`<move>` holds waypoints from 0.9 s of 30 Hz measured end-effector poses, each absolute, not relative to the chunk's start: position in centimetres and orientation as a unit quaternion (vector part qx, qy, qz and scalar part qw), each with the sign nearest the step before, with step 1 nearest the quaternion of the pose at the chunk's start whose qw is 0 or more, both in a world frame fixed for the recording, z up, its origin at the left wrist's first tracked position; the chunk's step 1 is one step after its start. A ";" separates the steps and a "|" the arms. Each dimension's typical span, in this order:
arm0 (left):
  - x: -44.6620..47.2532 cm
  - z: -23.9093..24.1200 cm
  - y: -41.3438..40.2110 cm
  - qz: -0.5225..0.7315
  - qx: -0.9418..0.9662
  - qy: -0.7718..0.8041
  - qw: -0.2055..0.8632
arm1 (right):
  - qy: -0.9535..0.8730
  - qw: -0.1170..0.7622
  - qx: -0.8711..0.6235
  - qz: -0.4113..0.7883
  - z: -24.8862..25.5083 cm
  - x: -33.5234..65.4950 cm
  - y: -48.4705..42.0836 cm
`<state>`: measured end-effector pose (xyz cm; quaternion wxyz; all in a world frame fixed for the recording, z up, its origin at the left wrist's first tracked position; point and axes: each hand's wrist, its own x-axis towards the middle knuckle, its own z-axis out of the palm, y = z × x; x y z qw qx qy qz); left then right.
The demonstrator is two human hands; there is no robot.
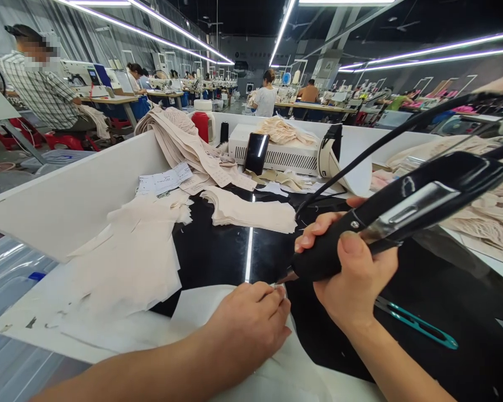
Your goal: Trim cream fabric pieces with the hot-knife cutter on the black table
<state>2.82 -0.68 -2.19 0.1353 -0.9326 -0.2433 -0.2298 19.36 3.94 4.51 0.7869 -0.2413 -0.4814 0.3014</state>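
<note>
My right hand (356,268) is closed around the thick handle of a black corded hand tool (406,195) with a silver metal strip. Its narrow metal tip points down and left, close to my left fingertips. My left hand (251,312) has its fingers bent together, pinching the edge of a cream fabric piece (201,304) on the black work surface (230,251). What lies right under the fingertips is hidden. Teal thread snips (423,326) lie to the right of my right wrist.
Cut cream pieces (138,251) are spread at left, with a small stack (251,209) beyond my hands. A phone (256,153) leans against a white vented box (285,153). White side panels (71,190) edge the table. A person (42,89) sits at left; others work farther back.
</note>
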 end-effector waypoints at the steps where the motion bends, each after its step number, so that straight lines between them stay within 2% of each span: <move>1: 2.8 -2.2 -0.7 -0.225 -0.934 -0.242 0.136 | -0.481 0.787 -0.242 0.302 4.5 19.4 3.9; 11: 2.8 -1.6 -0.4 -0.220 -0.936 -0.224 0.157 | -0.481 0.780 -0.260 0.306 4.7 19.4 3.9; 27: -1.5 -0.3 0.5 -0.183 -0.934 -0.306 -0.011 | -0.472 0.784 -0.301 0.268 5.7 22.0 0.7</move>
